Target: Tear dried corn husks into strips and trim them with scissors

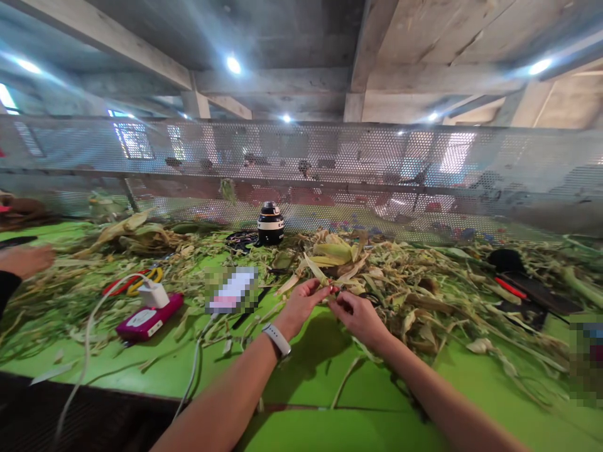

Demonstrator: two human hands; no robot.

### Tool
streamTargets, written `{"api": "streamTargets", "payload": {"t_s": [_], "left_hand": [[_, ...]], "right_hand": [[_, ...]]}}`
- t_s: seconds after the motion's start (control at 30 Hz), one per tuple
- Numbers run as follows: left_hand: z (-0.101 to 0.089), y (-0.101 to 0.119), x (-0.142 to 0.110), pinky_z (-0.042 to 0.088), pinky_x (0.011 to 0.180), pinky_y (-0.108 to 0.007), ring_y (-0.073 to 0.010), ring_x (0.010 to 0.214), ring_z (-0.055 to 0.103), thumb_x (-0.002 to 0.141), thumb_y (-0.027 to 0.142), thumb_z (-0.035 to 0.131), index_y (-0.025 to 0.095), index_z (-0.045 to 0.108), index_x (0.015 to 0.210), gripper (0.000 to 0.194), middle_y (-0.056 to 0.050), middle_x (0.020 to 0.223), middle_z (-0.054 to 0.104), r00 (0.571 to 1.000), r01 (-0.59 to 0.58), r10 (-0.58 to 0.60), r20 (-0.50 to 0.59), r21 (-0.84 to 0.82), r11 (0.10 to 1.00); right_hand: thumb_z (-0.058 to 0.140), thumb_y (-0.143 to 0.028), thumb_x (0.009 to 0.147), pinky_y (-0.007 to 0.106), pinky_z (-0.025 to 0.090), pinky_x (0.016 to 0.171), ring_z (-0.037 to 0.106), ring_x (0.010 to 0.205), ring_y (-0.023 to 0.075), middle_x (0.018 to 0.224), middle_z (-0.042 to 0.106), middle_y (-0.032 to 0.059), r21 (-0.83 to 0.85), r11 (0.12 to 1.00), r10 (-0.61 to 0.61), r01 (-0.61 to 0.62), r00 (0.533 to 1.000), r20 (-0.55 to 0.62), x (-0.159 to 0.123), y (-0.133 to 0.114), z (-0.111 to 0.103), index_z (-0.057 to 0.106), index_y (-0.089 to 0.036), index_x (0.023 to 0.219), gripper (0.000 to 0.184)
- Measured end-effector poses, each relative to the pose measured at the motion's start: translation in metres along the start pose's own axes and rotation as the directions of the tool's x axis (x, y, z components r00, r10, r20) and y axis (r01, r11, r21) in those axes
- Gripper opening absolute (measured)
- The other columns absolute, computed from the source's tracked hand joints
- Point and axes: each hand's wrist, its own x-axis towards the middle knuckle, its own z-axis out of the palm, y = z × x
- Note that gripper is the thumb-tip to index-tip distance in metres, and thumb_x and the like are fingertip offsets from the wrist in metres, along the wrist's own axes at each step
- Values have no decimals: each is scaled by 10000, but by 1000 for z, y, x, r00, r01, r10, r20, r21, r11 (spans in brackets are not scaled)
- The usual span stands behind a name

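My left hand [300, 307], with a pale band on its wrist, is closed in a pinch over the green table [301, 376]. A pale strip of corn husk [316, 269] sticks up from its fingertips. Close beside it, my right hand [360, 319] has its fingers curled in, the tips meeting those of the left. Something small and red shows between the fingertips, too small to name. What the right fingers hold is mostly hidden. Just beyond both hands lies a heap of dried corn husks [334, 251].
Left of my hands lie a phone [233, 290] on a cable, a magenta power bank [149, 319] with a white plug, and red and yellow-handled tools [146, 280]. A black bottle [271, 225] stands before a perforated metal screen [320, 144]. Another person's hand [28, 259] reaches in at left.
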Motion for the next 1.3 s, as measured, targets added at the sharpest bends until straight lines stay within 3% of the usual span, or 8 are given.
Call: {"api": "streamTargets", "payload": {"t_s": [0.3,0.63,0.77,0.83,0.9,1.0,1.1,1.3], "left_hand": [[-4,8,1,448,822,-319,-204,807,631,581,419,806,150,722,760,333,-68,786,733,999,4,-2,-34,43,999],[-6,7,1,439,787,-300,-185,802,614,616,417,786,147,719,771,319,-64,799,726,996,-17,16,-90,-6,1000],[-3,5,0,441,807,-298,-191,873,614,667,407,746,158,718,824,295,-79,918,727,993,-18,13,-118,-44,999],[-1,4,-1,439,839,-296,-190,924,611,684,401,733,171,712,865,293,-76,975,722,993,-36,26,-113,-94,995],[3,3,-3,432,871,-298,-192,969,607,695,396,728,177,704,914,310,-71,1008,716,994,-54,43,-99,-112,992],[9,3,-7,426,904,-311,-206,1009,602,713,410,716,174,696,939,328,-72,1021,713,992,-78,69,-105,-82,994],[14,4,-10,442,885,-322,-216,981,611,701,446,721,169,694,922,356,-75,1017,714,993,-62,54,-108,-71,996],[23,5,-13,460,837,-308,-210,929,619,671,476,732,185,676,859,351,-64,1003,714,997,-24,18,-79,-75,997]], "right_hand": [[500,-465,843,227,351,526,458,536,111,567,512,-33,252,965,27,-74,982,186,4,2,-9,508,-194,666,324],[498,-495,843,228,366,510,483,518,113,566,530,-29,285,954,22,-91,972,235,6,5,-14,504,-189,694,340],[478,-397,879,295,452,648,566,676,172,738,633,35,52,998,-32,34,999,-40,4,4,-16,573,-197,792,237],[490,-348,880,359,454,786,583,855,226,926,659,92,-142,986,-127,91,954,-272,2,-1,-17,607,-201,904,189],[487,-314,891,371,436,839,576,918,243,977,656,113,-268,953,-230,140,911,-343,-2,-8,-16,623,-202,941,184],[465,-297,912,291,437,680,583,711,182,783,659,63,-245,950,-239,196,958,-160,-6,-14,-6,634,-212,842,202],[517,-322,867,273,401,561,544,579,156,691,647,31,-113,989,-96,93,995,-26,-6,-10,8,614,-207,827,155],[525,-451,824,260,419,485,533,556,144,650,592,20,396,913,45,-96,990,135,2,-5,17,512,-201,748,262]]}}
